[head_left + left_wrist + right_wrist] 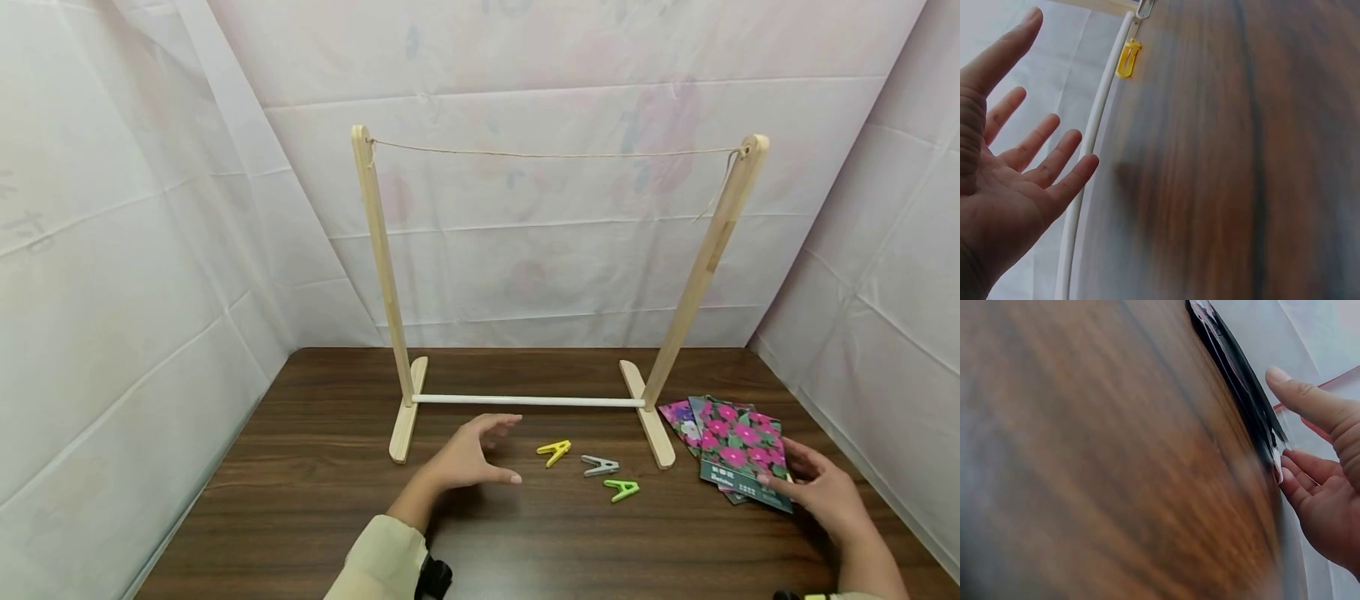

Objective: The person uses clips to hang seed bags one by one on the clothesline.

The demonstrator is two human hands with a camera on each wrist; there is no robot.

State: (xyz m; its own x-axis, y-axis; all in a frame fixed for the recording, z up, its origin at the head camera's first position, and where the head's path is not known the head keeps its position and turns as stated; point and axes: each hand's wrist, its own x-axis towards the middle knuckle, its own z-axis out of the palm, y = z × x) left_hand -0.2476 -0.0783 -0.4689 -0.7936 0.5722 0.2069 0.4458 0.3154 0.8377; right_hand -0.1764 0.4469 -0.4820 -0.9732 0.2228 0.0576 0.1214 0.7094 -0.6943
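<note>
My left hand (467,454) hovers over the table left of the clips, thumb and fingers spread around nothing. Nearest to it lies a yellow clothespin (554,452); a grey clothespin (600,466) and a green clothespin (622,490) lie farther right. At the right, several flower seed packets (742,442) with pink and purple blooms are fanned in an overlapping pile. My right hand (821,492) is at the pile's right edge. In the right wrist view its fingertips (1288,472) meet the packets' edge, while the thumb (1304,400) stands off their top face.
A wooden stand rises behind the clips, with a left post (386,275), a right post (697,283) and flat feet. A thin string (555,155) spans the tops and a white rod (525,401) joins the bases. Pale cloth (525,250) walls the dark wood table (300,500).
</note>
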